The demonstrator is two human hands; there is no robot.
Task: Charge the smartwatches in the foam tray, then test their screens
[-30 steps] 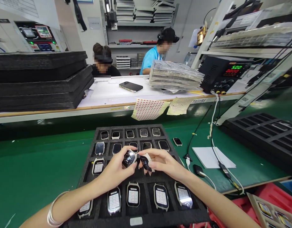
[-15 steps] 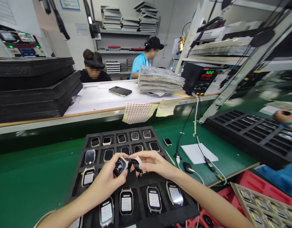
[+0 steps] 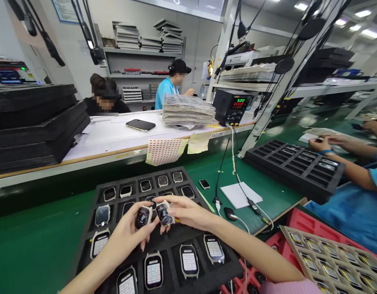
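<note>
My left hand (image 3: 127,230) is closed around a dark-faced watch body (image 3: 143,217), holding it above the black foam tray (image 3: 84,241). Close beside it, my right hand (image 3: 188,212) pinches a second dark watch body (image 3: 164,214); the two pieces almost touch. Under my hands the tray holds several watch bodies in its pockets: lit white screens (image 3: 189,260) in the near row, dark ones (image 3: 145,185) in the far rows.
A loose watch body (image 3: 204,183), a white sheet (image 3: 241,194) and charging cables (image 3: 237,220) lie on the green mat to the right. A co-worker's arms (image 3: 344,161) reach toward another black tray (image 3: 295,165). A red bin (image 3: 301,228) holds a beige tray (image 3: 332,261). Foam trays (image 3: 35,126) are stacked left.
The view has swung right and up, bringing the co-worker's arms at the right into sight. My hands stay together over the tray with both watch bodies, now turned slightly.
</note>
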